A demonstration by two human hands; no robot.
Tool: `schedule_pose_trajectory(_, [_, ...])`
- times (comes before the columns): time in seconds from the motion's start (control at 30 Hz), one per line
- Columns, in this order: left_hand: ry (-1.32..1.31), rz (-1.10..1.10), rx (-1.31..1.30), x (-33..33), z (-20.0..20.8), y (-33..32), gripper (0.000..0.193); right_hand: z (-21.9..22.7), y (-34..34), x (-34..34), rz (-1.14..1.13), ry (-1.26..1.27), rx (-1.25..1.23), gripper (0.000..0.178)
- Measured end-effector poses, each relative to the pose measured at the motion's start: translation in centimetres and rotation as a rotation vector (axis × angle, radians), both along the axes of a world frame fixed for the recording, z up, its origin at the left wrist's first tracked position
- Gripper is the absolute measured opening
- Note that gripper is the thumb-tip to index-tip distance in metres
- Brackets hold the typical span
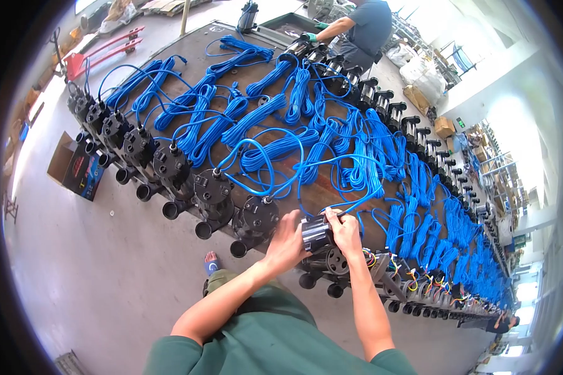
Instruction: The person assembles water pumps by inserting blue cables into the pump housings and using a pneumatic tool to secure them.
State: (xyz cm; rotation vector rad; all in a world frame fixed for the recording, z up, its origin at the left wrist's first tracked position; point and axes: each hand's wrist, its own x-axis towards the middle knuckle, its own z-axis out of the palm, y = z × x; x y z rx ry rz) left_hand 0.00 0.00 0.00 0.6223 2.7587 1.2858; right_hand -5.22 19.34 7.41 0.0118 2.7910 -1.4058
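In front of me a short shiny black and silver cylinder, a pump's motor body point(317, 233), lies tilted on its side between my hands. My right hand point(346, 234) grips its right end, with bent fingers near a blue cable. Against its left end rests my left hand point(286, 244), fingers stretched out and slightly blurred. Just left of that hand stands a black pump point(258, 215) with a cable coming from its top. A dark, round, slotted part point(336, 261) sits below the cylinder.
More black pumps point(171, 169) line the near table edge, outlets sticking out. Blue cable coils point(280, 149) cover much of the brown tabletop point(231, 81). Motors with coloured wires point(413, 284) continue rightward. Across the table works a person point(369, 31) in green gloves. An open carton point(75, 165) stands left.
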Motion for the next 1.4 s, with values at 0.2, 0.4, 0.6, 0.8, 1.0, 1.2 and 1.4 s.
schedule_pose_trajectory(0.2, [-0.352,0.127,0.666,1.3,-2.5,-2.1,0.081,-0.1,-0.6,0.2,0.064,0.066,0.180,0.032])
schedule_pose_trajectory(0.4, [-0.407,0.265,0.664,0.2,-3.5,0.0,0.067,0.0,-1.9,0.3,0.009,0.093,0.148,0.031])
schedule_pose_trajectory(0.6, [-0.449,0.214,0.696,2.7,-2.4,-1.6,0.078,-1.2,-3.5,2.0,-0.049,0.134,0.195,0.031])
schedule_pose_trajectory(0.8, [-0.709,-0.023,1.181,3.5,-4.6,-2.9,0.087,0.6,-6.9,3.6,-0.132,0.288,0.430,0.023])
schedule_pose_trajectory(1.0, [-0.713,0.090,1.055,2.9,-2.9,-2.6,0.073,-1.0,-7.6,3.7,-0.280,0.380,0.401,0.022])
schedule_pose_trajectory(1.2, [-0.583,-0.048,0.986,1.8,-4.5,-3.0,0.088,-1.4,-5.3,2.8,-0.088,0.406,0.111,0.015])
schedule_pose_trajectory(1.4, [-0.296,-0.056,0.366,-0.7,-6.3,-1.6,0.112,-1.1,-4.7,2.9,0.021,0.071,-0.236,0.016])
